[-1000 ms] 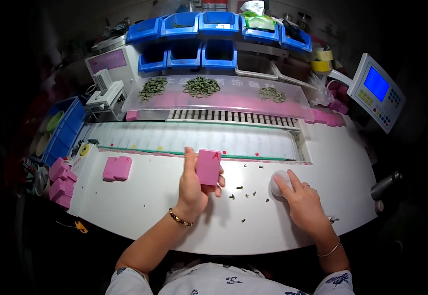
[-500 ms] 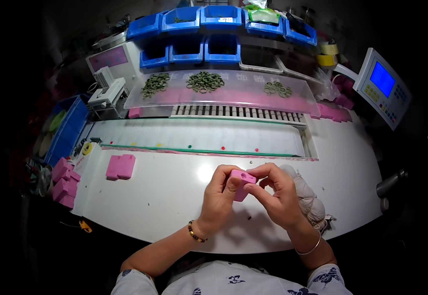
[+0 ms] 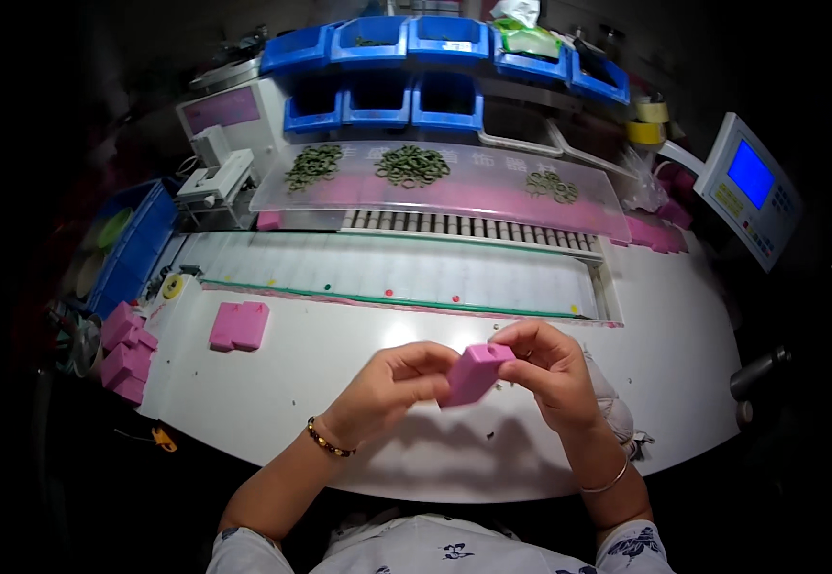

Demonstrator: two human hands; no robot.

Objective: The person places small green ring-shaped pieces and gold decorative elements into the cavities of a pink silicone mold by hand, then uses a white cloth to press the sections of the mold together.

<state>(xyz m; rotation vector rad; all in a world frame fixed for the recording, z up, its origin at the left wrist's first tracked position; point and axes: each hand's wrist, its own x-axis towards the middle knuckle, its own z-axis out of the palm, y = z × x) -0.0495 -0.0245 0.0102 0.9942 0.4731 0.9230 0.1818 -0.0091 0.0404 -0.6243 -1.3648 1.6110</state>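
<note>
A pink block-shaped rubber mould with a round hole in its upper end is held above the white table, tilted to the right. At its left side my left hand has the thumb and fingers closed on the edge. My right hand pinches the mould's upper right corner between thumb and fingers. Beneath and beside the right wrist lies a pale padded cloth bundle, partly hidden by that hand. Two similar pink moulds rest side by side on the table at the left.
More pink moulds are heaped at the left edge. Beyond my hands runs a pale conveyor belt with coloured dots. Green rings lie in piles on a clear shelf, under blue bins. A control panel stands at the right.
The mould has tilted and turned, showing its long side. My left hand has shifted left and down its side, while the right keeps hold near the holed end. The belt's dots have moved left.
</note>
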